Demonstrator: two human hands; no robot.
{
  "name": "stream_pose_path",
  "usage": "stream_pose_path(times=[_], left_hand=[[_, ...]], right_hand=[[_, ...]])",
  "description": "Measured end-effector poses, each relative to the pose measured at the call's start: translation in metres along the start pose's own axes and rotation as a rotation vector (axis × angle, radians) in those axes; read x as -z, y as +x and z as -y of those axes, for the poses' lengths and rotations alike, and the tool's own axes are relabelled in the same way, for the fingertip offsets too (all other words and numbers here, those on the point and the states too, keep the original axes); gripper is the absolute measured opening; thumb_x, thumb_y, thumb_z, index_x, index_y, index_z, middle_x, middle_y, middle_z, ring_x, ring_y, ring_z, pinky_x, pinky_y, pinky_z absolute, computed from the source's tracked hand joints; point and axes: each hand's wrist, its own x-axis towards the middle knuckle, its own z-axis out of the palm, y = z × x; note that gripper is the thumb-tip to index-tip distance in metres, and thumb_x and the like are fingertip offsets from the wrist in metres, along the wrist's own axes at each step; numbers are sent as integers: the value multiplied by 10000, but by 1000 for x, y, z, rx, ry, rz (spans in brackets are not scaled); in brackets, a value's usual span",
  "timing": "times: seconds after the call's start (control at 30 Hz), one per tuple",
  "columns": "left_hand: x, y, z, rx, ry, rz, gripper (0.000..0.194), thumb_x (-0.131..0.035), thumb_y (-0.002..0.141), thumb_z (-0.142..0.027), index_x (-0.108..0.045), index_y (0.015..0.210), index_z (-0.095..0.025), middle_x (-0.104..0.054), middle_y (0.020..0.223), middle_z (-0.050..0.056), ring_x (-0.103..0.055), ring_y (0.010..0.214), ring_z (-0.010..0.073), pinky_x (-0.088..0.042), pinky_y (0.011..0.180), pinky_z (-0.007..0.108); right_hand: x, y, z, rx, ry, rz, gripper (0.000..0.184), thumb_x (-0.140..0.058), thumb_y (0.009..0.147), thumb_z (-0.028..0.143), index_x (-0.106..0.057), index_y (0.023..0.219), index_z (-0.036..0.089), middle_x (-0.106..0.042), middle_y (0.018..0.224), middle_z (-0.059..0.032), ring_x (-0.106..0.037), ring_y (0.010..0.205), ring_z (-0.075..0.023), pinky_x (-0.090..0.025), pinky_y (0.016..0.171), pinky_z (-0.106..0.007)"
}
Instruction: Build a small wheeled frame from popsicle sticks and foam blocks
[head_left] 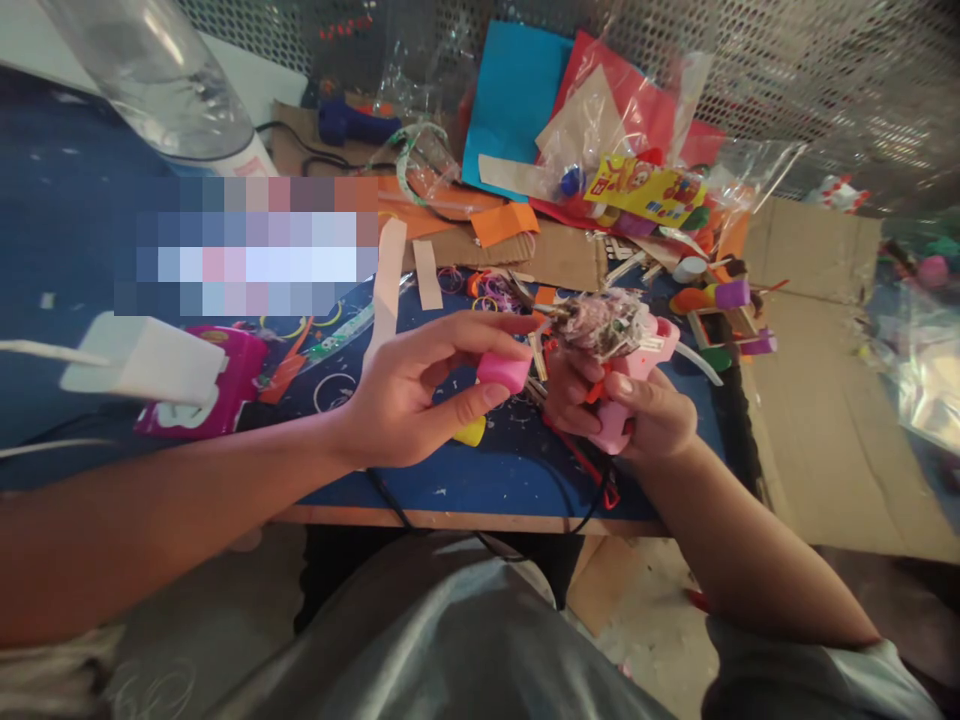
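Between the fingertips and thumb of my left hand [405, 385] is a small bright pink cap [504, 374], held over the table. My right hand [660, 412] is wrapped around the handle of a pink hot glue gun [651, 348], with a finger near its orange trigger. Dried, stringy glue covers the gun's front, and its nozzle points left, just above and to the right of the pink cap. From the gun's back sticks out a whitish glue stick [699, 362]. Partly under my left hand, a yellow cap [471, 431] lies on the table.
At left, a white charger [146, 365] sits in a magenta socket block [244, 375], with a large plastic bottle [172, 90] behind. Cardboard [817, 400] lies at right. Coloured paper [514, 105], wrappers and scraps crowd the back. A black cable [390, 500] crosses the table's front edge.
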Motion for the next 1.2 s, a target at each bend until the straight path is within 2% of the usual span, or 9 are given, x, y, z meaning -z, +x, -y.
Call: stream_pose_path(times=[0.1, 0.2, 0.3, 0.5, 0.6, 0.7, 0.77, 0.97, 1.2], left_hand=[[1, 0, -2, 30, 30, 12, 298, -878, 1072, -252, -861, 1367, -286, -809, 1551, 144, -828, 1395, 283, -763, 1026, 330], [2, 1, -2, 19, 111, 2, 303, -898, 1056, -278, -878, 1357, -307, -823, 1516, 139, -812, 1431, 305, -763, 1089, 393], [2, 2, -2, 6, 170, -20, 315, -906, 1051, -319, -884, 1366, -312, -852, 1456, 136, -834, 1376, 309, -745, 1156, 459], [2, 3, -4, 29, 206, -25, 316, -869, 1082, -334, -873, 1397, -337, -863, 1435, 113, -838, 1330, 292, -743, 1158, 489], [2, 3, -3, 42, 190, -54, 298, -885, 1071, -353, -879, 1368, -333, -862, 1420, 116, -841, 1310, 287, -746, 1138, 473], [2, 2, -1, 95, 147, -93, 305, -898, 1069, -387, -874, 1360, -302, -851, 1420, 131, -850, 1273, 267, -759, 1064, 407], [2, 2, 1, 120, 138, -111, 304, -897, 1073, -382, -870, 1358, -282, -841, 1455, 142, -845, 1301, 266, -758, 1060, 389], [6, 2, 4, 219, 176, -125, 353, -901, 1068, -436, -862, 1371, -260, -713, 1709, 164, -776, 1491, 342, -755, 1121, 474], [4, 2, -2, 156, 139, -80, 328, -897, 1063, -365, -873, 1380, -285, -661, 1763, 160, -735, 1558, 365, -791, 1031, 409]], right_hand=[[1, 1, -1, -26, -29, -38, 458, -960, 930, 510, -595, 905, 235, -584, 801, 58, -463, 503, -74, -373, 493, -254], [0, 2, -3, -23, -28, -44, 442, -953, 932, 495, -598, 912, 233, -597, 802, 54, -470, 497, -72, -364, 487, -247], [-2, 2, -2, -28, -24, -44, 438, -951, 934, 497, -602, 913, 233, -589, 805, 55, -453, 494, -69, -356, 487, -249], [-2, 3, 0, -27, -10, -52, 454, -959, 926, 504, -598, 886, 232, -568, 812, 55, -440, 494, -69, -353, 489, -262], [-1, 2, 2, 4, -4, -79, 432, -954, 933, 493, -611, 888, 233, -561, 813, 58, -430, 491, -69, -354, 476, -261], [1, 1, 4, 31, -2, -103, 420, -954, 933, 484, -617, 897, 235, -560, 826, 59, -428, 491, -69, -359, 468, -264], [2, 2, 5, 26, -10, -109, 432, -959, 925, 486, -608, 899, 236, -551, 827, 63, -422, 490, -67, -360, 480, -265], [-1, 3, 8, 4, -46, -151, 486, -972, 886, 527, -580, 867, 242, -532, 807, 68, -390, 475, -70, -362, 487, -277], [-2, 2, 7, -8, -6, -144, 396, -949, 918, 461, -638, 873, 219, -557, 814, 48, -447, 485, -61, -367, 474, -252]])
